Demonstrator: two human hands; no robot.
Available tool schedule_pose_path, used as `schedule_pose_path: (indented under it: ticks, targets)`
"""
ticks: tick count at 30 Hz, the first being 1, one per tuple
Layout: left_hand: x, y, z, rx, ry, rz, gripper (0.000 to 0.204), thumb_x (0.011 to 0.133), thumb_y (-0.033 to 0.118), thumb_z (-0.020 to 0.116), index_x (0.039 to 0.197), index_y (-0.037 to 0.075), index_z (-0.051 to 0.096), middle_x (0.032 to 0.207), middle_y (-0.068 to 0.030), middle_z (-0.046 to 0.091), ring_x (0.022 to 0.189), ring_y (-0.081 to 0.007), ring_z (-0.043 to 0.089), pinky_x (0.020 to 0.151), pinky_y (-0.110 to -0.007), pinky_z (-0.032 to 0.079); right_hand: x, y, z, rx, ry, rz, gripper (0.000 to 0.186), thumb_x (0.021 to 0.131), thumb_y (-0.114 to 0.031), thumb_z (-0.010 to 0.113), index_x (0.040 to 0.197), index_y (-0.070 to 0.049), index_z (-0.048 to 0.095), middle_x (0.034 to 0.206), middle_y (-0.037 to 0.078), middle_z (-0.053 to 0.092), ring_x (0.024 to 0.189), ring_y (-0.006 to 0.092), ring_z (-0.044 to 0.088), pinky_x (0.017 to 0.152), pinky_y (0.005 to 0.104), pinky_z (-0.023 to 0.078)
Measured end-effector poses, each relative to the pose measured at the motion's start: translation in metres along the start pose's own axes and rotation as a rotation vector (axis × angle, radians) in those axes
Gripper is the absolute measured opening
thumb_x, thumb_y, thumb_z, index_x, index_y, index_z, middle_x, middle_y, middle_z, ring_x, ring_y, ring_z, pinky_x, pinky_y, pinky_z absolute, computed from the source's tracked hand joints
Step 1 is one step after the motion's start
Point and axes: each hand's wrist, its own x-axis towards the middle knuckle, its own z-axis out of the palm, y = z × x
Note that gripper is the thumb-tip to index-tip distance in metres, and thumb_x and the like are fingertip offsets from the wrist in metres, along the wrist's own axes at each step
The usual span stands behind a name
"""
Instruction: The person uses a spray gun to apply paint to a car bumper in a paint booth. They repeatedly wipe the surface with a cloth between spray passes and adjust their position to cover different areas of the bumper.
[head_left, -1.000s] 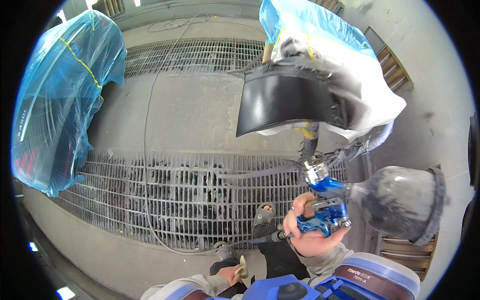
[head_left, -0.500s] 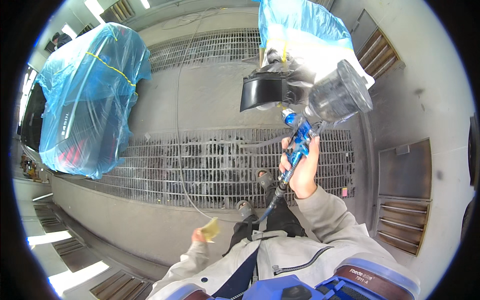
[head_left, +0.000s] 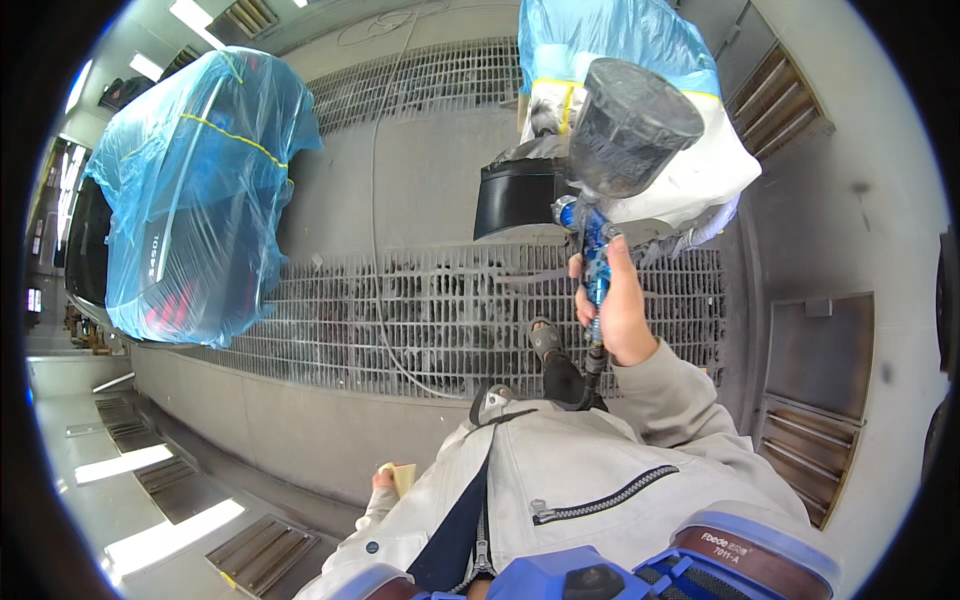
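Note:
My right hand is wrapped round a blue spray gun with a dark, paint-smeared cup on top. A hose runs down from its grip. In front of the nozzle stands a glossy black curved panel, part of a vehicle masked with white paper and blue film. The cup hides some of the masking behind it. Low at the left, my left hand is closed on a yellowish cloth or paper piece; its exact kind is unclear.
At the left stands a dark car wrapped in blue film with yellow tape. Floor grates cross the grey floor, and a thin hose lies over them. A wall with vent panels rises at the right.
The spray gun has moved up and tilted more upright, its cup now in front of the masking. My left hand has drawn back toward my body with the yellowish piece.

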Motion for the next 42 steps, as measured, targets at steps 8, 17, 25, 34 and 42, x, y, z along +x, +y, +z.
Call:
schedule_pose_path:
  ticks: [8,17,25,34,42]
  targets:
    - [-0.028,0.04,0.039,0.33,-0.289,0.104,0.057,0.106,0.05,0.055,0.106,0.0,0.081,0.097,-0.0094,0.078,0.093,-0.0221,0.072,0.086,-0.037,0.057,0.024,-0.014,-0.021,0.065,0.035,0.075,0.065,0.113,-0.067,0.034,0.132,-0.008,0.054,0.101,0.007,0.065,0.05,0.0098,0.046,0.045,0.0269,0.04]
    - [0.068,0.071,-0.027,0.063,-0.265,-0.023,0.048,0.105,0.045,0.068,0.109,-0.001,0.079,0.096,-0.0081,0.078,0.084,-0.0174,0.072,0.079,-0.035,0.058,0.021,0.011,0.036,0.076,0.224,-0.002,0.071,0.112,-0.07,0.03,0.127,-0.006,0.055,0.102,0.006,0.065,0.05,0.0102,0.044,0.046,0.0289,0.04]
    - [0.205,0.127,-0.135,0.551,-0.219,0.01,0.043,0.102,0.041,0.072,0.112,0.0,0.078,0.099,-0.0086,0.078,0.085,-0.0187,0.073,0.079,-0.036,0.059,-0.028,0.05,0.117,0.153,0.477,-0.074,0.07,0.112,-0.069,0.03,0.135,-0.007,0.053,0.102,0.008,0.065,0.051,0.0112,0.043,0.046,0.0294,0.039]
    - [0.334,0.361,-0.085,0.323,-0.386,0.204,0.038,0.093,0.029,0.081,0.119,0.003,0.075,0.106,-0.0093,0.079,0.09,-0.0221,0.075,0.083,-0.039,0.061,-0.046,0.069,0.15,0.203,0.7,-0.187,0.075,0.111,-0.07,0.031,0.132,-0.003,0.055,0.104,0.01,0.065,0.051,0.0109,0.043,0.047,0.0293,0.04]
    - [0.301,0.586,0.057,0.918,-0.7,0.936,0.027,0.098,0.019,0.077,0.116,-0.001,0.075,0.104,-0.0047,0.079,0.091,-0.0178,0.073,0.083,-0.034,0.059,-0.008,0.06,0.152,0.407,0.795,-0.275,0.072,0.112,-0.067,0.031,0.134,-0.003,0.055,0.104,0.009,0.065,0.052,0.0103,0.043,0.047,0.0283,0.039]
